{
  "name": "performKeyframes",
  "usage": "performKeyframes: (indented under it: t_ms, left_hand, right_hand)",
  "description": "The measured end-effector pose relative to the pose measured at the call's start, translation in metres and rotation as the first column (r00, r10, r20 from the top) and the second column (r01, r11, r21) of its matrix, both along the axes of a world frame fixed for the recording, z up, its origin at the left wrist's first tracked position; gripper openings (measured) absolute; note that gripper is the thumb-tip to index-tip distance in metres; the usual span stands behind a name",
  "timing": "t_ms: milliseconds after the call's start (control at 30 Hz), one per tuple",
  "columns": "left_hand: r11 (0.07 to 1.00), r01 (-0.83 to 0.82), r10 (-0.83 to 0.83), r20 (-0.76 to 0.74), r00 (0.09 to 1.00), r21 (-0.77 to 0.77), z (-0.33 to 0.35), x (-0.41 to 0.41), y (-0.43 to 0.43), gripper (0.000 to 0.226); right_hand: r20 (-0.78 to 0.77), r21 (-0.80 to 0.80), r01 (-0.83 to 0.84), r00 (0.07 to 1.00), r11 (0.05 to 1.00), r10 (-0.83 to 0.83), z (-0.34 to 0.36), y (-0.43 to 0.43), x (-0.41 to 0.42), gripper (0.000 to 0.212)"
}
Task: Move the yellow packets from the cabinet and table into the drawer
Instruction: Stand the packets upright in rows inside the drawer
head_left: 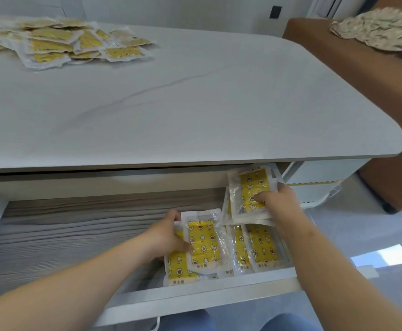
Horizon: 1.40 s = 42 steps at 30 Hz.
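Both hands are down inside the open drawer [75, 235], and each is closed on yellow packets. The left hand [169, 235] grips a single packet [203, 242] by its left edge, thumb on top, holding it just over another packet [178, 266] that lies flat near the drawer's front. The right hand [278, 199] pinches a small stack of packets [249, 187], tilted up at the back right of the drawer, close under the tabletop [195, 103] edge.

Between and below the hands, the laid packets [263, 247] fill the front right corner, side by side and overlapping, their long axes running front to back. The packet in the left hand lies along that same axis, so it probably only needs lowering beside them. The right hand's stack leans slightly off that line and would need squaring before it goes down.

What the next trip turns on is the loose pile [63, 41] of packets on the tabletop, not yet moved. It sits at the far left corner, well apart from both hands, up, forward and to the left. The left hand is the nearer one. All the drawer's bare floor also lies to the left, so the row can grow that way.

No cabinet can be made out here
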State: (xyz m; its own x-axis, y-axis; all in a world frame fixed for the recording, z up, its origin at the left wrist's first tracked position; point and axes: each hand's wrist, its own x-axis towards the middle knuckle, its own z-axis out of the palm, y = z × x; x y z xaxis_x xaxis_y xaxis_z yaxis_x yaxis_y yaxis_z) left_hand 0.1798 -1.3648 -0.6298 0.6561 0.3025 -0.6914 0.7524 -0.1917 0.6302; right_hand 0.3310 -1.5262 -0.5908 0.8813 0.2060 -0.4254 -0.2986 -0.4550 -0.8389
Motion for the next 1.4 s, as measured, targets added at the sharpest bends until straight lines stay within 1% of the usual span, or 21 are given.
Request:
performKeyframes:
  t_ms: [33,100,133,200,233,300,333,367,433,533,600,733,800,900,967,1100,1167,1233,1300,1367,1400]
  left_hand:
    - [1.000,0.012,-0.012,-0.010,1.000,-0.012,0.002,0.000,0.003,0.047]
    - [0.999,-0.032,0.031,-0.016,0.999,-0.043,0.008,-0.001,0.012,0.035]
    - [0.998,-0.055,0.055,-0.001,0.998,-0.015,0.012,-0.001,0.019,0.029]
    - [0.989,-0.088,0.083,0.044,0.996,0.121,0.014,-0.002,0.031,0.022]
    - [0.982,-0.115,0.108,0.057,0.993,0.147,0.015,-0.004,0.034,0.021]
    - [0.985,-0.151,0.150,0.022,0.988,0.081,0.013,-0.005,0.034,0.021]
    - [0.989,-0.130,0.130,-0.007,0.991,0.071,0.009,-0.006,0.031,0.022]
    - [0.991,-0.073,0.076,-0.024,0.997,0.115,0.006,-0.006,0.027,0.023]
    - [0.963,0.073,-0.063,-0.048,0.997,0.259,-0.003,-0.002,0.021,0.031]
    - [0.838,0.318,-0.266,-0.177,0.948,0.443,-0.010,0.003,0.016,0.040]
    - [0.794,0.342,-0.259,-0.229,0.938,0.503,-0.012,0.004,0.019,0.037]
    - [0.823,0.279,-0.193,-0.219,0.956,0.494,-0.013,0.001,0.029,0.034]
    - [0.854,0.157,-0.090,-0.157,0.983,0.496,-0.011,-0.002,0.032,0.031]
    - [0.915,-0.127,0.149,-0.027,0.989,0.384,-0.009,-0.005,0.036,0.026]
    - [0.924,-0.167,0.177,0.001,0.984,0.346,-0.008,-0.004,0.035,0.025]
    - [0.942,-0.136,0.142,0.002,0.990,0.307,-0.013,-0.001,0.030,0.022]
    - [0.928,0.012,0.021,-0.084,0.996,0.373,-0.013,0.001,0.029,0.024]
    - [0.835,0.188,-0.115,-0.170,0.979,0.517,-0.013,0.001,0.029,0.030]
    - [0.756,0.267,-0.195,-0.184,0.963,0.597,-0.015,0.002,0.027,0.037]
    - [0.773,0.249,-0.217,-0.126,0.968,0.583,-0.013,0.004,0.027,0.040]
    - [0.794,0.183,-0.181,-0.062,0.982,0.580,-0.010,0.006,0.027,0.041]
  right_hand:
    - [-0.003,0.009,0.000,1.000,1.000,0.000,0.001,0.001,-0.001,0.028]
    - [-0.029,0.023,0.011,1.000,1.000,-0.010,0.001,0.003,-0.001,0.026]
    - [-0.042,0.024,0.023,0.999,0.999,-0.022,0.001,0.003,-0.001,0.027]
    - [-0.055,0.016,0.039,0.998,0.999,-0.038,-0.001,0.003,0.000,0.031]
    - [-0.051,0.012,0.036,0.998,0.999,-0.035,-0.001,0.003,0.001,0.031]
    - [-0.054,0.019,0.029,0.998,0.999,-0.028,-0.001,0.002,0.001,0.029]
    - [-0.065,0.028,0.029,0.998,0.999,-0.027,-0.001,0.003,0.001,0.027]
    - [-0.083,0.036,0.020,0.996,0.999,-0.017,-0.002,0.004,0.000,0.026]
    - [-0.127,0.047,-0.026,0.991,0.999,0.031,-0.002,0.006,-0.004,0.019]
    - [-0.173,0.070,-0.149,0.972,0.986,0.159,-0.002,0.011,-0.010,0.013]
    - [-0.206,0.097,-0.217,0.950,0.971,0.233,0.000,0.015,-0.013,0.013]
    - [-0.251,0.154,-0.259,0.923,0.953,0.292,0.000,0.018,-0.015,0.013]
    - [-0.257,0.166,-0.247,0.924,0.955,0.284,0.000,0.018,-0.015,0.015]
    - [-0.264,0.165,-0.236,0.925,0.958,0.273,0.001,0.017,-0.015,0.017]
    - [-0.265,0.161,-0.236,0.925,0.958,0.272,0.000,0.017,-0.016,0.018]
    - [-0.254,0.138,-0.249,0.927,0.959,0.278,0.000,0.017,-0.016,0.016]
    - [-0.250,0.124,-0.253,0.928,0.959,0.277,0.000,0.017,-0.016,0.017]
    - [-0.251,0.111,-0.263,0.926,0.958,0.283,0.000,0.017,-0.016,0.017]
    - [-0.253,0.094,-0.282,0.921,0.955,0.297,0.000,0.016,-0.017,0.019]
    - [-0.265,0.099,-0.297,0.912,0.950,0.313,0.000,0.016,-0.018,0.022]
    - [-0.273,0.110,-0.302,0.907,0.947,0.321,0.001,0.016,-0.018,0.023]
